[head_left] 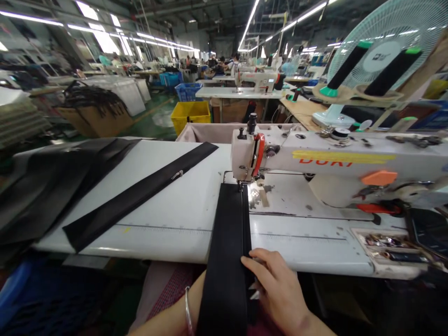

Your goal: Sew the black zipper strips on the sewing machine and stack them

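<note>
A long black fabric strip [227, 242] runs from under the sewing machine's presser foot [241, 185] over the table's front edge toward me. A dark, narrow line, perhaps a zipper, follows its right side. My right hand [276, 284] pinches that right edge near the table's front, fingertips on top. Below these fingers is a small pale, pointed thing that I cannot make out. My left forearm, wearing a silver bracelet [188, 310], reaches behind the strip, which hides the left hand. Left of the machine lies another black strip [140, 198] with a metal zipper pull [178, 175].
The white sewing machine [332, 154] takes up the table's right side. Dark sheets [63, 182] drape over the left end. A parts tray [388, 247] sits at the right corner. Beyond are a fan [381, 56], thread cones [350, 67] and a yellow crate [191, 116].
</note>
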Tool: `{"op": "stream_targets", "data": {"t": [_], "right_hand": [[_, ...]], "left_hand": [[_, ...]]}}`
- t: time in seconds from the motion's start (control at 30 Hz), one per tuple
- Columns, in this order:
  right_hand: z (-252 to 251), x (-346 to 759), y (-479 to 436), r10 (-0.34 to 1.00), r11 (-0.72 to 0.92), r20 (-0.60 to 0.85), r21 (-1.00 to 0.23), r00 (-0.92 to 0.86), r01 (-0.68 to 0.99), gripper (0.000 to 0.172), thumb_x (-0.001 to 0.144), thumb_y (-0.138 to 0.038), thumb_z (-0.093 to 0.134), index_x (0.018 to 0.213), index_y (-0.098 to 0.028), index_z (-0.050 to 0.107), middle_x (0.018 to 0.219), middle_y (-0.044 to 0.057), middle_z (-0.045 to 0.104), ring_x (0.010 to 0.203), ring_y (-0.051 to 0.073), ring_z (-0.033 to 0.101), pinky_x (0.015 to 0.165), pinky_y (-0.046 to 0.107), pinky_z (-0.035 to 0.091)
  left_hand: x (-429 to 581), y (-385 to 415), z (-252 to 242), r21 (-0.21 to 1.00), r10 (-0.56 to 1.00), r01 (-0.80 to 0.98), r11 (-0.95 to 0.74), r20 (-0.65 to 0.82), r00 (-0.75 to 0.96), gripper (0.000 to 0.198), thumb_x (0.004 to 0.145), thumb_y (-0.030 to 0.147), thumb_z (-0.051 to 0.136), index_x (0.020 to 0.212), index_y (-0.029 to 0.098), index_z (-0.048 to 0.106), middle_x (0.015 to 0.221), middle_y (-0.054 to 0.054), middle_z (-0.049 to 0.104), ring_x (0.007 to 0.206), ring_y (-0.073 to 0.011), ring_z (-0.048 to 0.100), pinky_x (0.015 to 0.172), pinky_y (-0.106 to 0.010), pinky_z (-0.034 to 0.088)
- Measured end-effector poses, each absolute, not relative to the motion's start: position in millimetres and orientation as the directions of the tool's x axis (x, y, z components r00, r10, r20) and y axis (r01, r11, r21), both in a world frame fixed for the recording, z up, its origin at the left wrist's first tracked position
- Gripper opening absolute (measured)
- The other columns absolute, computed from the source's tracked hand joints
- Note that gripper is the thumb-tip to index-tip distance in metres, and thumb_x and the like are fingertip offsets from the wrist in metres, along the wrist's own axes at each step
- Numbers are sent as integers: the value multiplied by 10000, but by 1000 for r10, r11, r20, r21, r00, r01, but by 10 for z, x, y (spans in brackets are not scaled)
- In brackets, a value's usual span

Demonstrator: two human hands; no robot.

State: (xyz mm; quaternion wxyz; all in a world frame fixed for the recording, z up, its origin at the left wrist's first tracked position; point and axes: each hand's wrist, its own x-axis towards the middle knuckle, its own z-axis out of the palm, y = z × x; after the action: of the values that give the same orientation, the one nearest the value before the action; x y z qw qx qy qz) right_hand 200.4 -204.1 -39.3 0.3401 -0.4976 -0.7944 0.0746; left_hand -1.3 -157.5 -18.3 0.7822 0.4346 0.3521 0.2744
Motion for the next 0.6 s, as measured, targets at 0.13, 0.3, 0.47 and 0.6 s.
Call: {"op": "stream_targets", "data": {"t": [0.13,0.3,0.47,0.6], "right_hand": [[-355,1941,-1917,706,652,593,-331,-387,682,361,863,-75,419,1154,-171,611,1037,92,652,1012,203,585,862,354,525],[-327,2045,-1963,660,719,573,-295,-486,629,375,904,-112,384,1232,-132,565,1147,113,642,1099,187,577,925,329,503],[-380,2094,-2091,631,741,574,-248,-522,624,412,1001,-306,270,1186,-150,603,1105,93,673,1072,176,605,883,266,521],[-333,2052,-2157,639,716,596,-228,-487,660,340,996,-301,345,1097,-192,651,1016,49,707,970,152,655,857,224,528]], "left_hand": [[-219,-1395,-160,981,831,72,182,-193,521,348,896,260,528,1239,318,517,1289,-34,509,1236,-253,445,1058,-416,378],[-310,-888,12,538,638,464,-703,191,746,690,805,50,436,1442,270,291,1508,-71,243,1400,-295,186,1148,-538,118],[-187,-540,79,304,248,263,-916,-88,965,978,590,203,664,1465,226,229,1552,-98,126,1418,-307,142,1161,-503,88],[-176,-532,62,319,250,267,-909,-95,964,1067,511,278,705,1465,220,230,1551,-109,122,1418,-308,146,1164,-490,50]]}}
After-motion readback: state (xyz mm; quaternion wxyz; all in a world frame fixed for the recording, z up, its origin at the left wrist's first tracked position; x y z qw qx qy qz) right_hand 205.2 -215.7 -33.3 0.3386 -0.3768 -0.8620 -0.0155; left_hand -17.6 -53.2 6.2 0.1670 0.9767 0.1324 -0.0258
